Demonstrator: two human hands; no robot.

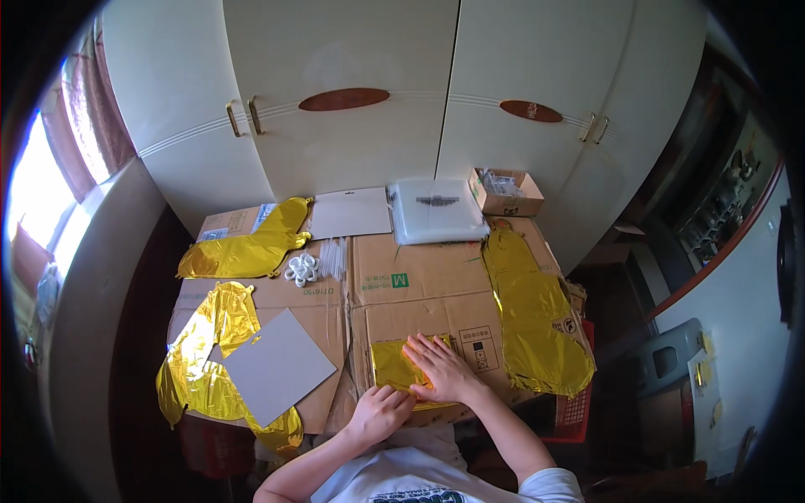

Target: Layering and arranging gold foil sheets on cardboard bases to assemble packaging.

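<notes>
A folded gold foil balloon (pixel 389 359) lies as a flat rectangle on the cardboard-covered table near its front edge. My right hand (pixel 444 371) presses on it from the right, palm down with fingers stretched out. At the near left corner of the foil, my left hand (pixel 379 414) has its fingers curled closed on the edge; the fingertips are partly hidden. To the left, a grey card (pixel 279 366) with a hang slot lies over another flat gold foil balloon (pixel 226 318). A long gold foil balloon (pixel 537 314) is spread out on the right.
At the back left lies a bent gold foil balloon (pixel 251 249). Near it are a roll-like bunch of white ribbon (pixel 302 269), white sticks (pixel 333 258) and a pale card (pixel 350 214). A stack of clear plastic bags (pixel 436 222) sits beside a small box (pixel 507 201). A red crate (pixel 577 417) stands below right.
</notes>
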